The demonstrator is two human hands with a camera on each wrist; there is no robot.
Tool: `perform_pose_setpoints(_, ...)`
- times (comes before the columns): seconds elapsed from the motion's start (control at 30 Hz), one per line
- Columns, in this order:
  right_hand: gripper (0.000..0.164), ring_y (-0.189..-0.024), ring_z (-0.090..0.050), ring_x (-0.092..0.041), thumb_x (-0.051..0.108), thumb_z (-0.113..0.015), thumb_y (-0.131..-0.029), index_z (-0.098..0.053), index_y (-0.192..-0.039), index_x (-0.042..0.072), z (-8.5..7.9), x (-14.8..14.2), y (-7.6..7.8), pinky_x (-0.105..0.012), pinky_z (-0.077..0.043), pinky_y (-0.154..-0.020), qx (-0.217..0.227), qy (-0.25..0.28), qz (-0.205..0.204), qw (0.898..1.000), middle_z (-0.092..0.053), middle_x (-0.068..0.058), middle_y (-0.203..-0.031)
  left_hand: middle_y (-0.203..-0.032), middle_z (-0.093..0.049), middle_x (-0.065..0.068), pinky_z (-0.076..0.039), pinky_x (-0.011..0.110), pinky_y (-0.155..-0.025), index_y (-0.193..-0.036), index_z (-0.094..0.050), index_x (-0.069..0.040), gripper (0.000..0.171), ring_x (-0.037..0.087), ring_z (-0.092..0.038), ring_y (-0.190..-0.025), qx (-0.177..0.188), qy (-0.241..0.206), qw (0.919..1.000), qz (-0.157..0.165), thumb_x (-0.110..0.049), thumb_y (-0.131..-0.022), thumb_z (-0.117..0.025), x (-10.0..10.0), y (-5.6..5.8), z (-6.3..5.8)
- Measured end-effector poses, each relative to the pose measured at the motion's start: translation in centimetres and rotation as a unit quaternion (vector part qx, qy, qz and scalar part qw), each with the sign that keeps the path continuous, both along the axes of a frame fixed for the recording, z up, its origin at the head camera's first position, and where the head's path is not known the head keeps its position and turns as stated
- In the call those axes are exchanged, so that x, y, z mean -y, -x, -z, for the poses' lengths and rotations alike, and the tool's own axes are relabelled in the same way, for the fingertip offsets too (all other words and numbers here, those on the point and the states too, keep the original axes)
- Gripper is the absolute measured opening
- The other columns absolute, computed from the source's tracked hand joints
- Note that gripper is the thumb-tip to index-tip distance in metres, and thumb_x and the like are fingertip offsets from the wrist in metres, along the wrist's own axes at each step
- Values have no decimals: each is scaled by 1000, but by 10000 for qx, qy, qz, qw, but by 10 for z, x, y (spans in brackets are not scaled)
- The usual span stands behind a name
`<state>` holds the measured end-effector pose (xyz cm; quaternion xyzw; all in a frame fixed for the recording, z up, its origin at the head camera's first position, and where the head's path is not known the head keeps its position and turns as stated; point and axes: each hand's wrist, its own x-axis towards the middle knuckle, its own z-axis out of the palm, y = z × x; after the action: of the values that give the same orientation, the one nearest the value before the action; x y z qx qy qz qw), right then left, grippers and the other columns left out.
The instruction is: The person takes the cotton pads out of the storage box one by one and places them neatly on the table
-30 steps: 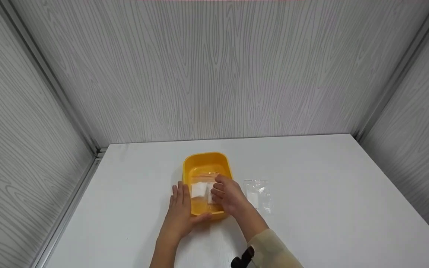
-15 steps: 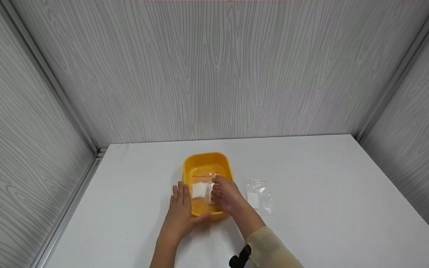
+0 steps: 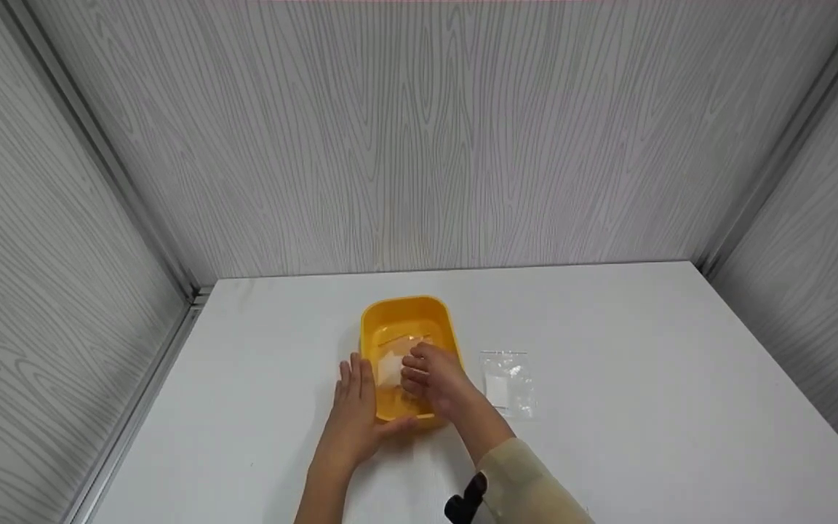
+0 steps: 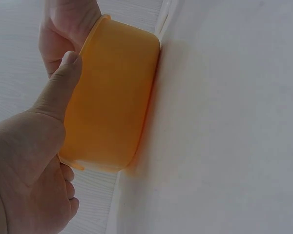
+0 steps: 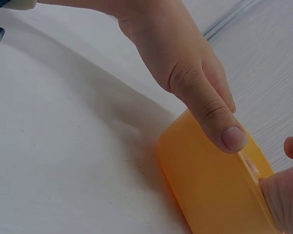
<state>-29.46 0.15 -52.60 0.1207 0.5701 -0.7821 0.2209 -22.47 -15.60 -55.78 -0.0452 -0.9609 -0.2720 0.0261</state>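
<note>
White tabletop [image 3: 623, 378]: my unclenched left grip [image 3: 352, 422] touches the yellow tray [image 3: 404, 311]; whether my right grip [image 3: 442, 381] clenches, I cannot tell.

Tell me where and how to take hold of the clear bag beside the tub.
Pinch the bag by its right edge, coming from the right. It lies flat on the table, so that edge may need a fingertip's lift first. The white insert sits toward its left, where the tub and right hand are, so the right looks freer.
</note>
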Motion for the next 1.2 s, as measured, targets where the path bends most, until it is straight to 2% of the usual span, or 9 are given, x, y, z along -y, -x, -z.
perform_pose_setpoints(0.1, 40, -111, -65, -29, 23, -54, -100, -53, -131, -2, 1, 2, 1, -42, -52, -101, -79, -154, 18, 9998, -60, -20, -129, -167, 5, 20, -12, 53, -123, -158, -7, 2, 128, 38, 6, -153, -13, -2, 10000, 22, -80, -76, -60, 0, 0, 0)
perform_pose_setpoints(0.17, 41, -109, -66, -28, 19, -54, -99, -50, -134, -2, 3, 4, 1, -42, -53, -100, -175, -264, 50, 9995, -61, -20, -127, -167, 5, 20, -12, 53, -123, -158, -8, 2, 128, 38, 6, -153, -30, 10, 10000, 20, -81, -76, -59, 0, 0, 1)
perform_pose_setpoints(0.33, 56, -97, -66, -25, 15, -57, -98, -38, -150, 4, 8, 13, 2, -36, -57, -93, -276, -740, 195, 9967, -62, -17, -121, -167, 6, 19, -12, 53, -123, -159, -7, 0, 127, 37, 6, -153, 3, 33, 10000, -32, -80, -76, -60, 0, -1, 2)
perform_pose_setpoints(0.43, 60, -91, -66, -24, 17, -60, -98, -36, -152, 5, 11, 17, 2, -33, -58, -86, -329, -1149, 271, 9925, -64, -15, -114, -167, 5, 19, -11, 52, -123, -159, -7, 0, 126, 36, 6, -154, 33, -20, 10000, -83, -77, -77, -64, -1, -2, 2)
perform_pose_setpoints(0.57, 58, -85, -67, -23, 18, -65, -97, -43, -148, 4, 12, 22, 2, -33, -59, -82, -460, -1654, 240, 9849, -67, -12, -102, -167, 5, 17, -10, 51, -124, -159, -6, -1, 125, 35, 6, -154, 85, -24, 9999, -134, -75, -77, -65, -1, -2, 2)
perform_pose_setpoints(0.73, 41, -81, -67, -21, 14, -68, -95, -58, -134, 8, 12, 23, 2, -31, -60, -78, -594, -2048, 221, 9767, -67, -9, -99, -167, 6, 17, -11, 52, -124, -159, -6, -1, 125, 36, 6, -154, 87, -84, 9999, -71, -74, -78, -66, -1, -1, 0)
perform_pose_setpoints(0.97, 34, -75, -65, -22, 7, -63, -96, -61, -129, 4, 13, 19, 2, -32, -61, -75, -1230, -1344, 422, 9824, -66, -13, -96, -167, 6, 19, -10, 52, -124, -159, -6, 1, 125, 37, 6, -153, 9, 25, 10000, -3, -77, -78, -62, 1, -1, 0)
perform_pose_setpoints(1.2, 32, -80, -66, -21, 5, -62, -96, -62, -127, 2, 4, 10, 0, -31, -61, -76, -1412, -1000, 452, 9839, -66, -14, -101, -166, 5, 21, -12, 54, -123, -158, -7, 4, 128, 40, 5, -153, -59, -26, 10000, 62, -79, -76, -61, 0, -2, 3)
